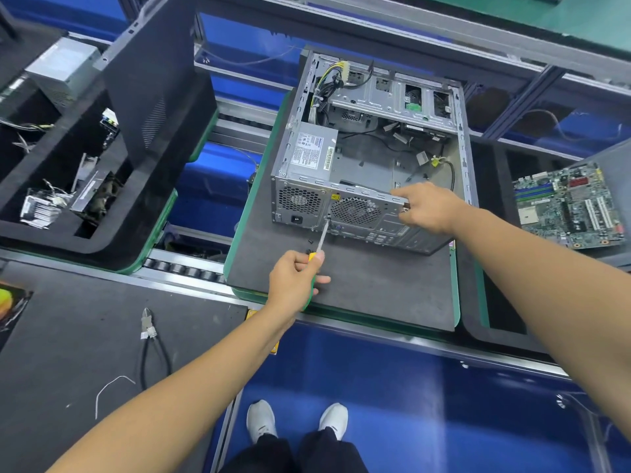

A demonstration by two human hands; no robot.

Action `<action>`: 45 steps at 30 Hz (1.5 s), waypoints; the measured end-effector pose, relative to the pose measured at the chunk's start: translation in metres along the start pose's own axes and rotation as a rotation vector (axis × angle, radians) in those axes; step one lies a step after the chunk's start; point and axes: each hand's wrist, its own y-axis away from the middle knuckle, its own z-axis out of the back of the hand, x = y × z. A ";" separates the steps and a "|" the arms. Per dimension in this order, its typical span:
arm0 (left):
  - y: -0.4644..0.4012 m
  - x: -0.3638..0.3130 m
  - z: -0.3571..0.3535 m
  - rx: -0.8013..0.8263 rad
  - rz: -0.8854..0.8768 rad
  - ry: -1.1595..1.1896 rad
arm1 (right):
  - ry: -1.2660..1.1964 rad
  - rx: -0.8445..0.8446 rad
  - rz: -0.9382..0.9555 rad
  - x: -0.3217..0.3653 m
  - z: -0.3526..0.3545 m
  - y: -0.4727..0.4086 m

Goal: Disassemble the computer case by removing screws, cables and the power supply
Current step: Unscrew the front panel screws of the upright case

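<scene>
Left hand (296,278) drives screwdriver (321,237) into computer case (372,145); right hand (426,208) grips its edge

a pair of side cutters (150,332) lies on the dark mat (85,336) at lower left, black handles pointing toward the near edge. a thin pale wire offcut (112,387) rests on the same mat, just nearer than the cutters. to the left, a black foam tray (112,240) holds removed parts: a finned heatsink (37,209), a flat metal-cased unit (92,192) beside it, loose wiring. a grey metal box (65,70) sits at the tray's far corner. a bare green motherboard (570,208) lies on the tray at right. conveyor rollers (181,268) show between the trays. white shoes (261,421) stand on the blue floor (409,404)
</scene>
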 end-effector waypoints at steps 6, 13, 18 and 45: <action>0.004 -0.017 0.001 0.248 0.396 0.446 | 0.001 -0.020 -0.019 -0.001 -0.003 -0.001; 0.003 -0.014 -0.009 0.093 0.168 0.189 | -0.022 0.011 -0.031 0.002 0.000 0.001; 0.003 -0.008 -0.005 -0.012 0.026 0.101 | -0.031 0.033 -0.040 0.004 0.002 0.002; 0.007 -0.018 -0.004 0.050 0.148 0.229 | -0.025 0.022 -0.027 0.003 0.001 0.002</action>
